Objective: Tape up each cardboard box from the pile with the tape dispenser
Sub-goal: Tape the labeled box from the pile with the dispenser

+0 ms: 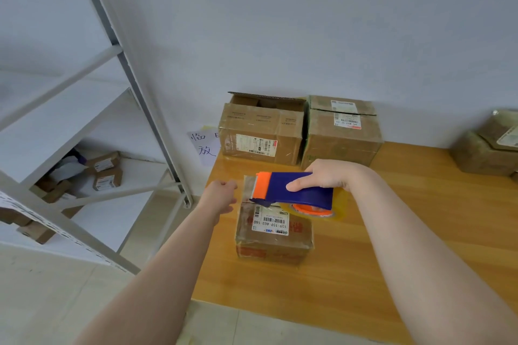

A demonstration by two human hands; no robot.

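A small cardboard box (pixel 273 232) with a white shipping label lies on the wooden table (pixel 378 260), close to its left edge. My right hand (pixel 328 178) grips a blue and orange tape dispenser (pixel 291 189) just above the box's far end; its clear tape roll hangs below. My left hand (pixel 221 194) pinches the free end of the clear tape (pixel 248 185) at the box's far left corner, and the strip is stretched between hand and dispenser.
Two larger cardboard boxes (pixel 260 131) (pixel 342 131) stand against the wall at the table's back; the left one has a raised flap. Another box (pixel 487 148) sits at the right edge. A metal shelf rack (pixel 112 176) with small boxes stands left of the table.
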